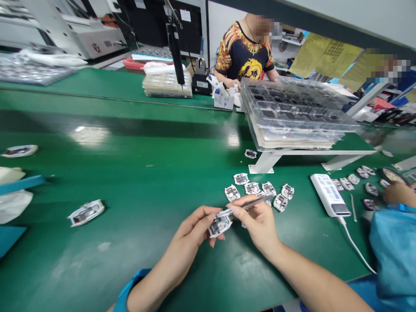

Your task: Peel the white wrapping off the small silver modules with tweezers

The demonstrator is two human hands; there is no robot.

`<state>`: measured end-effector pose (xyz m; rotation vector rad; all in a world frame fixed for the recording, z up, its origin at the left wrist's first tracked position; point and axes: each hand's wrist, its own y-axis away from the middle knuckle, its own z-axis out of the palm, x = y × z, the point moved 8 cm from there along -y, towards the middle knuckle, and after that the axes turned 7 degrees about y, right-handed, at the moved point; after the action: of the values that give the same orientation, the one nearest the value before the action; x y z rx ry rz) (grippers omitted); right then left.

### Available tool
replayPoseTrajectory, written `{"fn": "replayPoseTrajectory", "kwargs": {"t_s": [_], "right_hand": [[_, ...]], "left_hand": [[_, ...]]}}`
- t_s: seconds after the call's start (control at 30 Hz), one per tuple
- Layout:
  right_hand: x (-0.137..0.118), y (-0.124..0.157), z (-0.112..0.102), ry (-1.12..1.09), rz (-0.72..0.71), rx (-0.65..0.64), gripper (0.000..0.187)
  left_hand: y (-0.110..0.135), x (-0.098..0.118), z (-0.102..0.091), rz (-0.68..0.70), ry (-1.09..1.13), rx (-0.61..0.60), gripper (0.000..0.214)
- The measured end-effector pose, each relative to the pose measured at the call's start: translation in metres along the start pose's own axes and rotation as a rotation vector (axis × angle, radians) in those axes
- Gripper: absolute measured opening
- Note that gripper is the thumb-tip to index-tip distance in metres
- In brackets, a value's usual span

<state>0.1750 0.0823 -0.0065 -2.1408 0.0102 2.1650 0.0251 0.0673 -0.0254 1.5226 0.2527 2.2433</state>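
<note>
My left hand (195,225) holds a small white watch-like housing (220,225) with exposed electronics, its open side facing up. In my right hand (260,221) is a pair of metal tweezers (250,202), gripped between thumb and fingers. The tweezers' tips reach the upper edge of the held housing; whether they pinch a part is too small to make out. Just beyond my right hand lies a loose group of similar housings (251,188), some partly hidden behind my fingers. Another such housing (86,212) rests on the green table to the left.
Clear plastic trays (292,108) are stacked on a white-legged stand (264,162). A white cabled device (330,195) lies to the right, near a co-worker's hand (399,193) and more housings. An electric screwdriver (175,52) hangs at the back. Another person (247,52) sits opposite.
</note>
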Motion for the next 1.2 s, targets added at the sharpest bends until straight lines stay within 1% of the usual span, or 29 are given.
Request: {"fn": "replayPoseTrajectory", "kwargs": {"t_s": [0.23,0.4,0.47,0.57,0.63,0.67,0.77,0.9,0.97,1.1,1.2], "right_hand": [[0.004,0.001,0.004,-0.015,0.040,-0.018,0.018],[0.002,0.002,0.007,-0.033,0.015,-0.063,0.020],[-0.005,0.003,0.008,-0.023,-0.061,-0.080,0.015],[-0.027,0.007,0.008,0.051,-0.296,-0.102,0.003],[-0.041,0.012,0.009,0.123,-0.455,-0.117,0.009],[-0.046,0.014,0.009,0.156,-0.509,-0.125,0.013],[-0.052,0.017,0.011,0.227,-0.580,-0.155,0.018],[-0.049,0.015,0.011,0.232,-0.579,-0.168,0.016],[-0.045,0.013,0.010,0.211,-0.546,-0.163,0.013],[-0.031,0.008,0.008,0.123,-0.374,-0.139,0.007],[-0.023,0.006,0.008,0.031,-0.264,-0.138,0.007]], "left_hand": [[-0.001,-0.002,0.003,0.024,-0.061,-0.029,0.027],[-0.002,-0.003,0.002,0.001,-0.051,-0.033,0.028],[-0.003,-0.004,0.001,-0.008,-0.051,-0.029,0.029],[-0.003,-0.004,-0.001,-0.020,-0.061,-0.023,0.031],[-0.004,-0.005,-0.002,-0.036,-0.063,-0.020,0.032],[-0.004,-0.006,-0.003,-0.046,-0.063,-0.016,0.033],[-0.002,-0.007,-0.003,-0.079,-0.064,-0.009,0.033],[0.000,-0.007,-0.002,-0.112,-0.069,-0.017,0.032],[0.001,-0.005,-0.002,-0.108,-0.071,-0.014,0.031],[0.000,-0.003,-0.001,-0.082,-0.093,-0.016,0.031],[-0.002,-0.006,-0.001,-0.080,-0.129,-0.028,0.033]]}}
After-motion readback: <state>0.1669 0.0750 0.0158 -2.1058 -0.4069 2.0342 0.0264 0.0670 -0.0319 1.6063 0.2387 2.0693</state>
